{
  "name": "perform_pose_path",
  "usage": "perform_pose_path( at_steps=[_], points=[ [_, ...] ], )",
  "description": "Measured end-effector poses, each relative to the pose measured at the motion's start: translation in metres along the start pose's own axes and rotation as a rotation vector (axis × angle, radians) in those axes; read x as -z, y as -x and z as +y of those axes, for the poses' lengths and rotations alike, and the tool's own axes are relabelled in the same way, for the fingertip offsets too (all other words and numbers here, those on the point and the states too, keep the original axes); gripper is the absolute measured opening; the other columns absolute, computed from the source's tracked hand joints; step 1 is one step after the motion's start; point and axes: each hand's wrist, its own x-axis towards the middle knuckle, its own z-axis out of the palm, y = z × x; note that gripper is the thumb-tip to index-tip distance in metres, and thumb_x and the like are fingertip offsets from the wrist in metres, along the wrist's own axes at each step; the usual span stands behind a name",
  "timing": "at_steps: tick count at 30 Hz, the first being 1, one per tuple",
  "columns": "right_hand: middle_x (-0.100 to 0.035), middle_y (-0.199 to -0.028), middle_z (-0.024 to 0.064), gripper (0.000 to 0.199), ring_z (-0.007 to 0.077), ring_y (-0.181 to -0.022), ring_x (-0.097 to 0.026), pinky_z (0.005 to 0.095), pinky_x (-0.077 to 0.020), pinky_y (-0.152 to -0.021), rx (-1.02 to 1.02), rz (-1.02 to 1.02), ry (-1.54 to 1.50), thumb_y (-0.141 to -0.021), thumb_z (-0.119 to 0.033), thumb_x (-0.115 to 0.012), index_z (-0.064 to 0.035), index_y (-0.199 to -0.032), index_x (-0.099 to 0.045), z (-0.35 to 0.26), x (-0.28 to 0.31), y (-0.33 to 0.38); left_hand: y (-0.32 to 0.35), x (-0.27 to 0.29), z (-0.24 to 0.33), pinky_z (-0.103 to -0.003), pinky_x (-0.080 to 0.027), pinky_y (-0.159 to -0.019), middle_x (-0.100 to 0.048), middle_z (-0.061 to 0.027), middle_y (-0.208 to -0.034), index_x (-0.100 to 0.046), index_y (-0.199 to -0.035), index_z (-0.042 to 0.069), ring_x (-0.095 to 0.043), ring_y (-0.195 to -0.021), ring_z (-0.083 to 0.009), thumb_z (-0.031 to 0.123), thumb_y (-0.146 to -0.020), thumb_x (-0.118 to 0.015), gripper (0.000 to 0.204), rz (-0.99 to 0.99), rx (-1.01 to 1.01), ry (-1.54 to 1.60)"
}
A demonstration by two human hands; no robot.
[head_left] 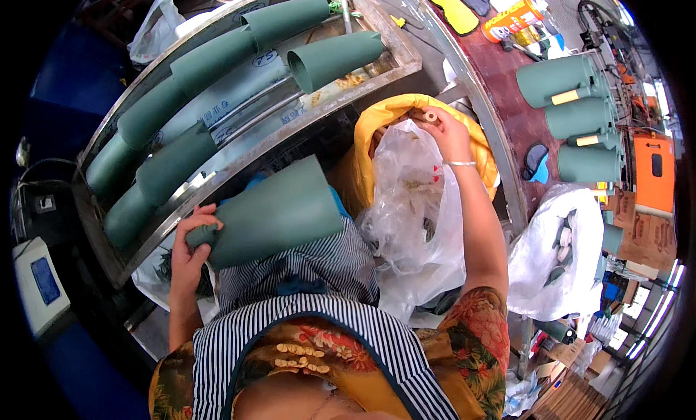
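A tapered dark green plastic vessel lies sideways across my lap, its wide end turned to the right. My left hand is closed around the short stub at its narrow end. Over at the yellow sack, my right hand pinches a small pale wood-coloured cylinder with a hole in its end. More pieces of that colour show just inside the sack's mouth. A crumpled clear plastic bag hangs out of the sack beneath my right forearm.
A metal-framed trough at the left holds several green vessels. On the dark red table, more vessels with pale handles stand beside an orange-labelled can. A white bag of parts sits at the right, below a blue-and-black item.
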Motion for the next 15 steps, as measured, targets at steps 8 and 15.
perform_pose_path(
  at_steps=[8,15],
  points=[
    [-0.064,-0.096,0.0079,0.027,0.0161,-0.081,-0.06,0.0277,-0.0489,-0.068,0.396,-0.203,-0.285,-0.077,-0.005,-0.073,-0.0037,-0.102,-0.061,-0.243,-0.013,0.116,0.006,-0.026,-0.007,-0.04,-0.022,-0.111,-0.061,-0.0089,-0.074,-0.055,-0.069,0.006,-0.057,-0.102,-0.0248,0.052,-0.102,-0.018,0.067,0.243,0.098,0.334],
    [-0.062,-0.108,0.0106,0.023,0.0171,-0.084,-0.066,0.0282,-0.0561,-0.079,-0.166,-0.547,-1.202,-0.09,0.0,-0.061,0.0013,-0.11,-0.049,-0.304,-0.091,0.172,0.029,-0.03,0.007,-0.04,-0.022,-0.111,-0.055,-0.006,-0.06,-0.051,-0.062,0.007,-0.058,-0.091,-0.0219,0.05,-0.103,-0.02,0.067,0.379,0.046,0.326]
  ],
)
